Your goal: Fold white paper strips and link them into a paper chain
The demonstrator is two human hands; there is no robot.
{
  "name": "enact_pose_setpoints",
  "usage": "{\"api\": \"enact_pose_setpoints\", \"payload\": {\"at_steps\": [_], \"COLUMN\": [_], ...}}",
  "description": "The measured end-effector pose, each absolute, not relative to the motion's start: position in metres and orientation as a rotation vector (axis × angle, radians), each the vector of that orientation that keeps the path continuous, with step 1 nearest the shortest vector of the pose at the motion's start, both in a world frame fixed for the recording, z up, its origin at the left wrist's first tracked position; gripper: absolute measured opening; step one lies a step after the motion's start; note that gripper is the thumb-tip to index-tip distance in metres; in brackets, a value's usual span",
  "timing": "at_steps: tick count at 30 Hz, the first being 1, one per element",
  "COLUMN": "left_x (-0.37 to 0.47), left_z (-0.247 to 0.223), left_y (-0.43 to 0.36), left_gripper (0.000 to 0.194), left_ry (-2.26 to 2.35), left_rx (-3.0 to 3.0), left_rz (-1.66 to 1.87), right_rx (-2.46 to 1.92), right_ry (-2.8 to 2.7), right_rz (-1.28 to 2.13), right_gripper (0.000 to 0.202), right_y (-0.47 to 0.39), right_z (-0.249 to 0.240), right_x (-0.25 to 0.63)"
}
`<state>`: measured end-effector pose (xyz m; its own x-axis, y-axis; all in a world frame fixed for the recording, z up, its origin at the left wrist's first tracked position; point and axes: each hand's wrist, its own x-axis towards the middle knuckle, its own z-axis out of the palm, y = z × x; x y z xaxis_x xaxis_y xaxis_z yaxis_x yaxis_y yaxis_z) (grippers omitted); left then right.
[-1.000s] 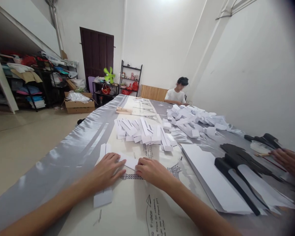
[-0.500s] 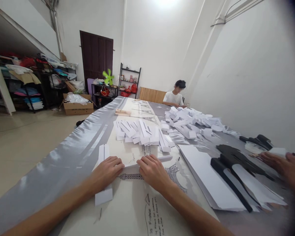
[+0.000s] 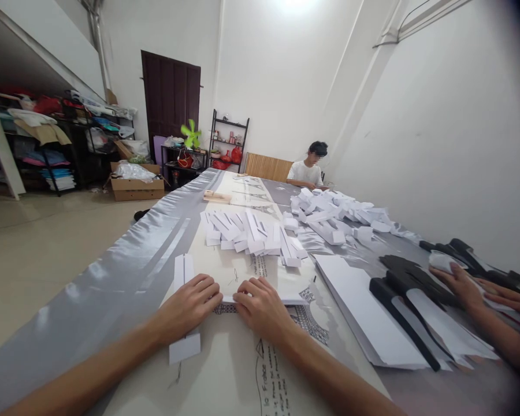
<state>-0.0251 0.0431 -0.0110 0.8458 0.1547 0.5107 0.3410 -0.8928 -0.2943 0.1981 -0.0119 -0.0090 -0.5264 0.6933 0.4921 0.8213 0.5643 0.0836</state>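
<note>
Our left hand (image 3: 195, 303) and right hand (image 3: 260, 306) sit close but apart at the near end of the bench (image 3: 121, 289), the fingers of both clamped on a white paper strip (image 3: 295, 300). It spans the small gap between them and runs out past our right hand. A heap of folded papers (image 3: 251, 234) lies just beyond. On the floor, an open cardboard box (image 3: 136, 189) holds crumpled clear plastic (image 3: 134, 172); the black rack (image 3: 231, 122) behind carries red bags (image 3: 236, 155).
</note>
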Motion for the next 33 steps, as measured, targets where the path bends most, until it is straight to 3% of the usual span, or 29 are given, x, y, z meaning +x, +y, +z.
{"api": "enact_pose_setpoints", "payload": {"at_steps": [7,18,24,33], "left_x": [-0.024,-0.025,-0.023,-0.028], "left_z": [-0.012,-0.011,-0.011,-0.02], "left_y": [0.045,0.044,0.045,0.059], "left_gripper": [0.023,0.026,0.022,0.028], "left_ry": [-0.375,-0.332,-0.358,-0.408], "left_rx": [-2.646,-2.674,-2.715,-2.705], "left_rz": [-0.713,-0.718,-0.717,-0.747], "right_rx": [-1.162,-1.162,-1.173,-1.264], "right_ry": [-2.377,-2.405,-2.455,-2.405], "right_rz": [-0.472,-0.392,-0.503,-0.386], "right_gripper": [0.024,0.015,0.026,0.015], "right_y": [-0.011,-0.014,-0.012,-0.012], "right_z": [-0.012,-0.009,-0.014,-0.004], "right_x": [0.195,0.194,0.192,0.197]}}
